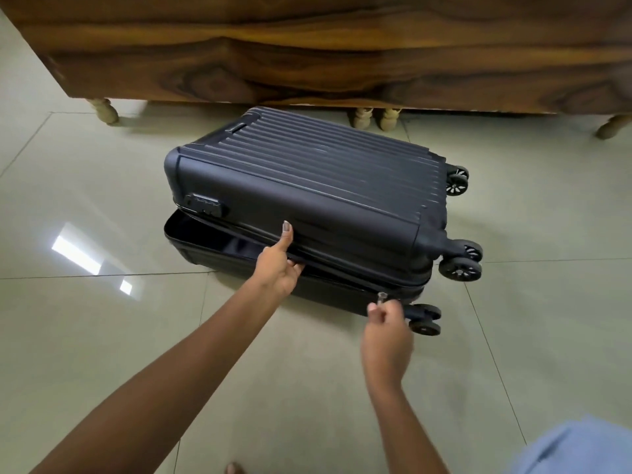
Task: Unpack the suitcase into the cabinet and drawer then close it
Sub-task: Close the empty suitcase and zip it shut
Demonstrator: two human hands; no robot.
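The fingers of your left hand [277,265] go into the gap under the suitcase [307,186] lid, and only the thumb shows. The gap is too dark to tell what lies inside. Your right hand [386,333] covers most of the zip pull [380,297]. The lock [205,203] is too small to read. The cabinet [307,56] is cut off by the top edge, and the blue cloth [581,449] by the bottom right corner.

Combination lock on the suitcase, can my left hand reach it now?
Probably yes: the combination lock faces outward, uncovered, but the left hand would first have to let go of the suitcase lid.
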